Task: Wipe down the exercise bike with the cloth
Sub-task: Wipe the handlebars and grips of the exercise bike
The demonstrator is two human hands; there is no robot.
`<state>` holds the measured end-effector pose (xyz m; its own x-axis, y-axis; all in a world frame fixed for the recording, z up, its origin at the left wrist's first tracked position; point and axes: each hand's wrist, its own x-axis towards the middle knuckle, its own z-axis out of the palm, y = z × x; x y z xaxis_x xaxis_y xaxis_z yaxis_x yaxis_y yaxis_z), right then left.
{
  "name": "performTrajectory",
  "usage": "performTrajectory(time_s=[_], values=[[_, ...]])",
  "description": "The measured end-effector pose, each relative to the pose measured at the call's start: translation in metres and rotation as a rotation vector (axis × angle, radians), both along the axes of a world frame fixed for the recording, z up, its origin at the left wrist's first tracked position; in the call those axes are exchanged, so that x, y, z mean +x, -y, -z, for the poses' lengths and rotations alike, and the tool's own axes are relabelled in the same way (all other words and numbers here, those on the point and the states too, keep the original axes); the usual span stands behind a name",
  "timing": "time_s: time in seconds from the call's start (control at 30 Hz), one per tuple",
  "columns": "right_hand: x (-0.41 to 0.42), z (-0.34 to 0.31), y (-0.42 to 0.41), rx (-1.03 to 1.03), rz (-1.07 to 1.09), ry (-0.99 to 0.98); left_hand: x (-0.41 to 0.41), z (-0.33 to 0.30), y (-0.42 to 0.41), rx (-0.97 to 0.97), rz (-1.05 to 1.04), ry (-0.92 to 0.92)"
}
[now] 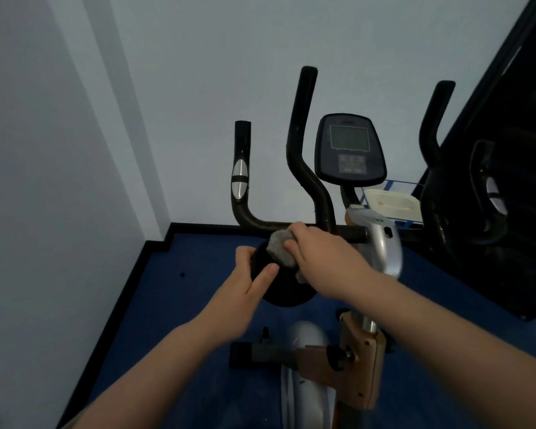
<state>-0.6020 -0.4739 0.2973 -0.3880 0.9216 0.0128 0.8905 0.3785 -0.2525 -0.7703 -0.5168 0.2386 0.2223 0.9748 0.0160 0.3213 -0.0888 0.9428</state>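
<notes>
Nearest me I see the bike's (pixel 358 360) wooden frame and silver wheel cover. Just beyond, my left hand (pixel 248 283) curls around the black seat (pixel 283 297), thumb on top. My right hand (pixel 322 258) clutches the grey cloth (pixel 280 252), pressing it onto the seat's front. Farther off stand the handlebars (pixel 304 144) and the console (pixel 350 153) before the pale wall (pixel 183 72).

A crumpled grey cloth (pixel 280 249) lies bunched on the black saddle (pixel 287 294) of the black-and-silver exercise bike (pixel 384 243).
</notes>
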Motion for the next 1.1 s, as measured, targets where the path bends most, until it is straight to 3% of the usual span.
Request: performTrajectory(time_s=[0.13,0.23,0.37,0.47,0.57,0.67,0.73,0.87,0.9,1.1], values=[[-0.014,-0.007,-0.013,-0.033,0.08,0.072,0.0,-0.001,-0.007,0.009,0.02,0.061],[-0.012,-0.009,-0.009,-0.091,0.124,-0.03,0.001,-0.012,-0.02,0.059,-0.046,0.088],[-0.011,0.012,0.038,0.157,0.297,-0.106,0.004,-0.029,-0.04,0.053,-0.079,0.071],[-0.016,0.019,0.052,0.189,0.398,-0.19,0.007,-0.03,-0.049,0.099,0.021,-0.014],[-0.017,0.012,0.037,0.085,0.421,-0.276,0.006,-0.024,-0.051,0.111,0.108,0.005],[-0.015,0.01,0.032,0.019,0.459,-0.416,0.004,-0.02,-0.051,0.111,0.114,0.018],[-0.025,0.027,0.046,0.139,0.567,-0.57,0.006,-0.018,-0.049,0.111,0.096,0.023],[-0.091,0.072,0.081,0.302,0.881,-1.241,0.008,-0.017,-0.047,0.11,0.087,-0.015],[-0.101,0.077,0.081,0.337,0.916,-1.329,0.007,-0.017,-0.048,0.112,0.096,-0.025],[-0.082,0.064,0.055,0.538,0.946,-1.366,0.006,-0.016,-0.049,0.142,0.115,-0.042]])
